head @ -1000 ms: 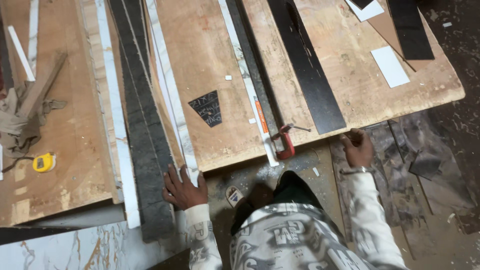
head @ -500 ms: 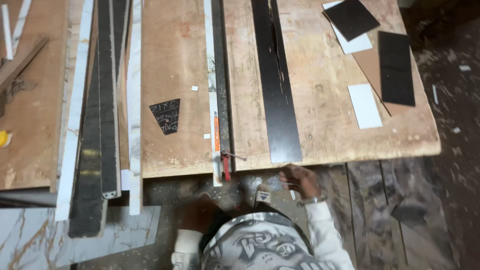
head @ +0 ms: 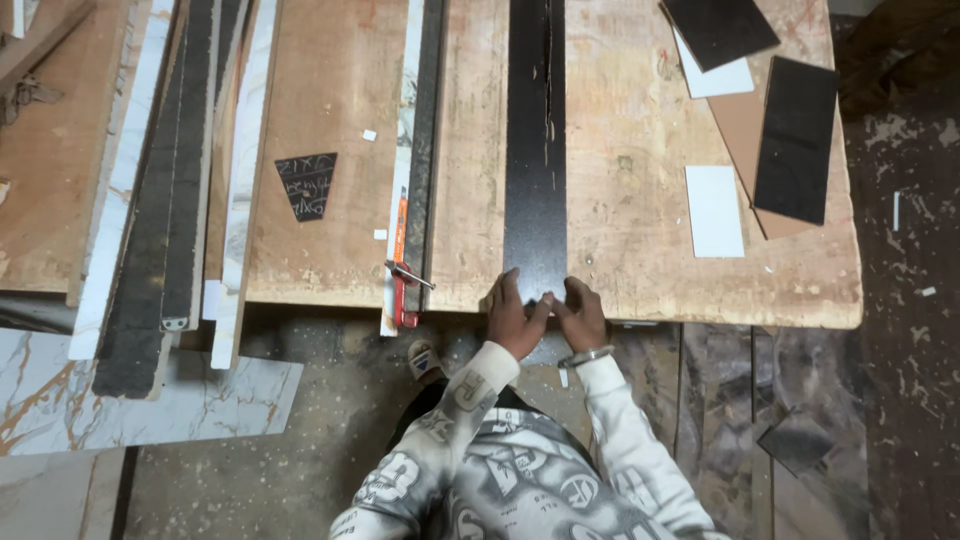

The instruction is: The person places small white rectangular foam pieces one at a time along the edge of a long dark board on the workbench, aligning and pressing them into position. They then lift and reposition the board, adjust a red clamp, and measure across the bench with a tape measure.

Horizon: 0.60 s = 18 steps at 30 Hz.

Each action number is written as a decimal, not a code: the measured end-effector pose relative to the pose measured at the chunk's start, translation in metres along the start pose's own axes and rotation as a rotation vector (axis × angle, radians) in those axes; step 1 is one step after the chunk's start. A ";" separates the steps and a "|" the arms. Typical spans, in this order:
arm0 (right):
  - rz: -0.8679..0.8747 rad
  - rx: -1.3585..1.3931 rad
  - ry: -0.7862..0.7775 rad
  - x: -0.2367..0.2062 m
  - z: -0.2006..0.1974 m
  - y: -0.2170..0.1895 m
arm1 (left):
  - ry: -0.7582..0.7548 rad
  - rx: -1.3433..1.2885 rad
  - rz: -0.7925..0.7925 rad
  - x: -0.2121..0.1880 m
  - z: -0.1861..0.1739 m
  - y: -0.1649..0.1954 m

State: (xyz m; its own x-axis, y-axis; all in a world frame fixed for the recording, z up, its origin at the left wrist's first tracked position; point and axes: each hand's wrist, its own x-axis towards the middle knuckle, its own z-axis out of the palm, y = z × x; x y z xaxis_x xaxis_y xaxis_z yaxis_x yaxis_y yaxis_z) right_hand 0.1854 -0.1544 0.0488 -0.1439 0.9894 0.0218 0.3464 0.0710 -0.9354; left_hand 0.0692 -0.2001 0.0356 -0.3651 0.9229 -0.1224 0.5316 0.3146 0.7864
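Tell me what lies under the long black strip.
The long black strip lies flat on the wooden table. Both hands, left hand and right hand, cover its near end.

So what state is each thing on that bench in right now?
Long black strip: flat on the wooden bench, near end at the edge.
Left hand: fingers pressed on the strip's end.
Right hand: fingers on the same end.
Red clamp: at the bench edge, on the pale strip.
Black panels: lying loose, far right.
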 end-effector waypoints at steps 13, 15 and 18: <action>0.284 0.690 -0.239 0.007 -0.031 -0.001 | -0.180 -0.655 -0.238 0.025 -0.030 -0.007; 0.406 0.770 -0.267 0.000 -0.035 -0.008 | -0.177 -0.989 -0.164 0.020 -0.025 0.001; 0.331 0.922 -0.297 0.002 -0.037 -0.014 | -0.219 -1.118 -0.133 0.017 -0.023 0.013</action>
State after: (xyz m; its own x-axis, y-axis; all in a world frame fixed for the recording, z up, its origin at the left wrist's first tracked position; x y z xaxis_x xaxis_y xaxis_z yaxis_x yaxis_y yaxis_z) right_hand 0.2149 -0.1484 0.0747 -0.4378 0.8612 -0.2581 -0.4197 -0.4496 -0.7885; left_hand 0.0523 -0.1852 0.0577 -0.1681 0.9505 -0.2614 -0.5180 0.1404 0.8438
